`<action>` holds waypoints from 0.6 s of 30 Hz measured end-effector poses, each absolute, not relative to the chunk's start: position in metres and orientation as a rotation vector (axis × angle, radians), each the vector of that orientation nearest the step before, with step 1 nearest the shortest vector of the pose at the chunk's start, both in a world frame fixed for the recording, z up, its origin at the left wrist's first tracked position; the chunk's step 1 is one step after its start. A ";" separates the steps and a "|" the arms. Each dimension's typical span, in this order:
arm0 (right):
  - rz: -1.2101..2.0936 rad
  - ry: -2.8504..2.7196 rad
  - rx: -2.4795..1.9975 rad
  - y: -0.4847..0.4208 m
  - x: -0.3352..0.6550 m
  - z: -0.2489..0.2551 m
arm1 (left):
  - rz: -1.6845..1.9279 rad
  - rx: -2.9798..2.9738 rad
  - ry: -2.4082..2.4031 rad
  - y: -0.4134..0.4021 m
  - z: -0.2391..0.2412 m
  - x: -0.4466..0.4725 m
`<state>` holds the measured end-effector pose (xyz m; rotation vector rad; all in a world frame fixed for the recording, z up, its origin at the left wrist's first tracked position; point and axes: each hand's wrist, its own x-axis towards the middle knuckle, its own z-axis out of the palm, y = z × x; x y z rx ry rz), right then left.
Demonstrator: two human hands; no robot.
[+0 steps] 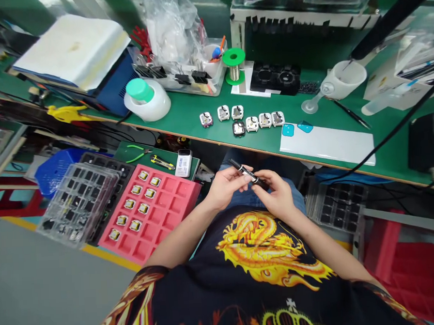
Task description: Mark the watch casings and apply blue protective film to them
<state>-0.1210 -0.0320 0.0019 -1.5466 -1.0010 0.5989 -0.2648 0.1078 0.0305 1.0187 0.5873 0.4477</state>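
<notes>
A black marker pen (247, 172) with a pale band is held between both hands above the lap. My left hand (225, 186) grips its upper left part, fingers closed round it. Closed on the lower right end of the marker is my right hand (274, 191). Beyond the hands, several small watch cases (252, 124) lie face up on the green bench (185, 103); one is black (238, 129), the others mostly white or silver. To their right is a white sheet (325, 142) with two blue stickers at its left end.
A pink foam tray (164, 204) with several small square parts sits at left, beside clear trays (81, 203). Green-handled pliers (136, 153), a yellow cutter (162, 162) and a white box (183, 163) lie near it. Behind stand a solder spool (234, 67) and a white bottle (146, 100).
</notes>
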 end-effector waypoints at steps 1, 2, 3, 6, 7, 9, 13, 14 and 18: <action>0.669 -1.020 -1.541 -0.031 -0.121 0.000 | 0.457 1.028 0.608 0.110 0.030 -0.265; 0.738 -1.052 -1.546 -0.031 -0.121 -0.002 | 0.468 1.040 0.631 0.111 0.029 -0.266; 0.800 -1.085 -1.558 -0.031 -0.121 -0.005 | 0.478 1.056 0.653 0.111 0.027 -0.266; 0.956 -1.089 -1.587 -0.032 -0.121 -0.015 | 0.451 1.134 0.676 0.107 0.019 -0.264; 0.995 -1.055 -1.582 -0.032 -0.121 -0.019 | 0.429 1.182 0.667 0.104 0.015 -0.263; 1.027 -0.995 -1.564 -0.033 -0.120 -0.026 | 0.411 1.320 0.650 0.097 0.008 -0.261; 1.052 -1.016 -1.556 -0.033 -0.113 -0.040 | 0.423 1.499 0.628 0.097 0.010 -0.262; 1.104 -1.041 -1.564 -0.032 -0.111 -0.046 | 0.439 1.499 0.631 0.101 0.015 -0.263; 1.284 -1.093 -1.629 -0.023 -0.104 -0.091 | 0.548 1.393 0.698 0.128 0.046 -0.259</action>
